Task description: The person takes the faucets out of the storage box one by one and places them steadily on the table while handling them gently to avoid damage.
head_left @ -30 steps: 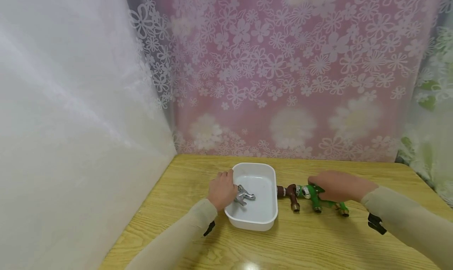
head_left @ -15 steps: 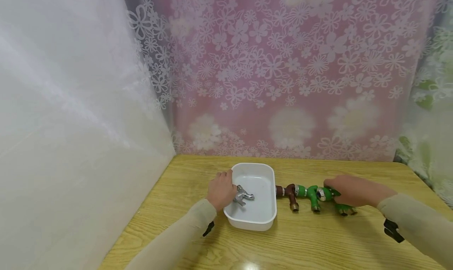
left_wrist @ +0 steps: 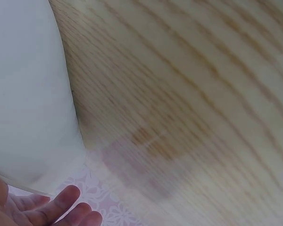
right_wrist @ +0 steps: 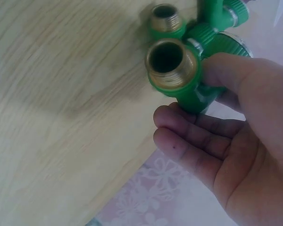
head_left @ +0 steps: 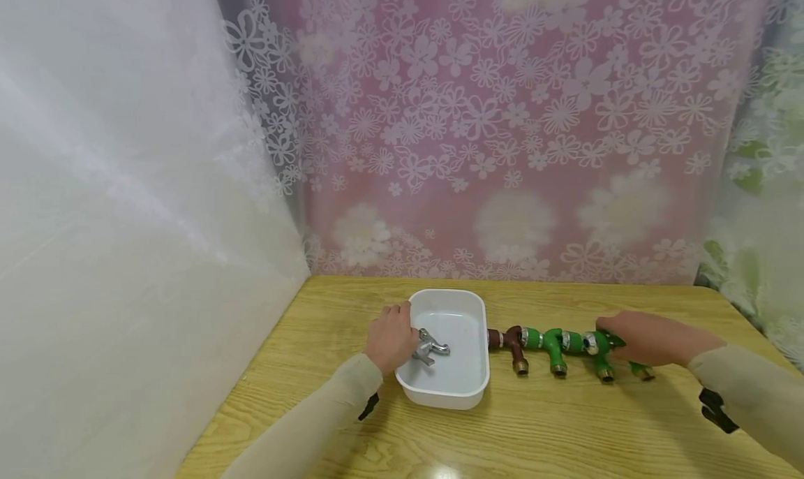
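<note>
Green end fitting (right_wrist: pixel 191 95): held in the right hand (head_left: pixel 656 339) at the right end of the pipe row; whether it is lifted off the worktop (head_left: pixel 540 430) cannot be told.
Right fingers (right_wrist: pixel 193 157): curled round the fitting's underside, thumb pressed against its body; fitting is gripped.
Brass outlet (right_wrist: pixel 180 76): threaded, fixed on the held fitting, mouth left uncovered.
Next green fitting (head_left: pixel 601 345): set in line just left of the held one, partly covered by the hand.
Third green fitting (head_left: pixel 555 343): lined up farther left, its outlet pointed toward the worktop's near side.
Brown fitting (head_left: pixel 513 338): placed at the row's left end, run up to the basin; whether it is fixed there cannot be told.
White basin (head_left: pixel 442 399): stood upright on the worktop, between both hands.
Metal tap (head_left: pixel 433 346): seen inside the basin by its left wall, partly hidden by the left hand (head_left: pixel 391 338).
Left fingers (left_wrist: pixel 63 200): loosely bent at the basin's left rim; whether rim or tap is pinched cannot be told.
Pink curtain (head_left: pixel 502 116): hung behind the worktop, flower-printed.
White sheet (head_left: pixel 125 220): hung at left.
</note>
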`<control>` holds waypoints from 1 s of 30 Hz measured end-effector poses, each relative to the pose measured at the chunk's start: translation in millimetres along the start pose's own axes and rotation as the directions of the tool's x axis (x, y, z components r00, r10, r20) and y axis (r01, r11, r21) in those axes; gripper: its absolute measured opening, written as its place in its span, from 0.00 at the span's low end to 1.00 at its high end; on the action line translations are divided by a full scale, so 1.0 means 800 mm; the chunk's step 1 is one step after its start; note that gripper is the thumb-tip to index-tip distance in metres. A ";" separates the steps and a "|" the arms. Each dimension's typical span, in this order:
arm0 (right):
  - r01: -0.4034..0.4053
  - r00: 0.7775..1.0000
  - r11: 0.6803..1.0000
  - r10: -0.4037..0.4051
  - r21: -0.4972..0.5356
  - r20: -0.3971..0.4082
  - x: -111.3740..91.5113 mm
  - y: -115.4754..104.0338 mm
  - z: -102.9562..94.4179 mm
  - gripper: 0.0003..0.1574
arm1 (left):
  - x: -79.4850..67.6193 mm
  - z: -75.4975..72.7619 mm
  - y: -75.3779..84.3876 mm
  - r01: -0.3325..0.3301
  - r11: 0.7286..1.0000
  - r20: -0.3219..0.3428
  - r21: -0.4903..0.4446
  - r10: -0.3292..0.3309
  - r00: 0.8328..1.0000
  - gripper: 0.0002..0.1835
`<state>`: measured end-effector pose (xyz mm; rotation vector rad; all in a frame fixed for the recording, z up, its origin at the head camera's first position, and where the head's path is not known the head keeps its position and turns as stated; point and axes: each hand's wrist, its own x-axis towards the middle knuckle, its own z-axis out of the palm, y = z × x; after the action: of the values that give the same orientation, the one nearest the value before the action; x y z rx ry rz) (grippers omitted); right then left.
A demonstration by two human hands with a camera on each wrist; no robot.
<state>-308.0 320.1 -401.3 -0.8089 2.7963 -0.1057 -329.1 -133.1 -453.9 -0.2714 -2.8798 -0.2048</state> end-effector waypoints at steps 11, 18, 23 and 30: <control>-0.008 1.000 1.000 0.008 0.008 -0.018 -0.010 0.023 0.011 0.14 | 0.001 0.000 0.000 -0.003 1.000 -0.005 0.010 0.003 1.000 0.24; -0.033 0.999 0.999 0.034 0.017 -0.016 -0.011 0.041 0.020 0.21 | 0.000 -0.001 0.001 0.006 1.000 0.009 0.003 -0.006 1.000 0.24; -0.045 0.999 0.998 0.046 0.042 -0.013 -0.011 0.049 0.024 0.24 | 0.000 -0.003 0.002 0.016 1.000 0.020 -0.006 -0.016 1.000 0.23; -0.047 0.999 0.998 0.048 0.028 -0.021 -0.010 0.062 0.033 0.23 | 0.000 -0.004 0.004 0.022 1.000 0.029 -0.001 -0.022 0.999 0.24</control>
<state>-320.7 365.9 -432.1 -0.7387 2.8259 -0.1450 -327.6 -130.9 -450.5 -0.2456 -2.9123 -0.2080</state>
